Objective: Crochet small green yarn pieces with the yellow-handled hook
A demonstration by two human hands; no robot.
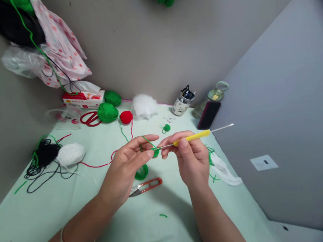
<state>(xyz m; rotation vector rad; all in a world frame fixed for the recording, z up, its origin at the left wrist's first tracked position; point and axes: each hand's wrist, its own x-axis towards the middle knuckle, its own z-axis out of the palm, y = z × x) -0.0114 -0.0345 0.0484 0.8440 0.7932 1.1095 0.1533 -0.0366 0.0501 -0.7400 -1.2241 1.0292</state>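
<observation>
My right hand [191,154] is closed round a crochet hook [192,137] with a yellow handle and a metal tip at each end. The hook's left tip reaches into a small green crochet piece [156,152]. My left hand [133,157] pinches that piece between thumb and fingers, and green yarn runs over its raised index finger. Below the left hand lies a loop of green yarn [141,172], partly hidden by it. A pair of orange-handled thread snips [148,186] rests on the table just beneath, its blades partly behind my left hand.
Green yarn balls [107,112], a red ball [126,117], white stuffing [144,106], red-handled scissors [90,119] and a tissue box [83,100] line the back. Black yarn [44,155] and a white ball [71,154] lie left. A pen cup [181,105], bottle [215,93] and phone [209,115] stand back right.
</observation>
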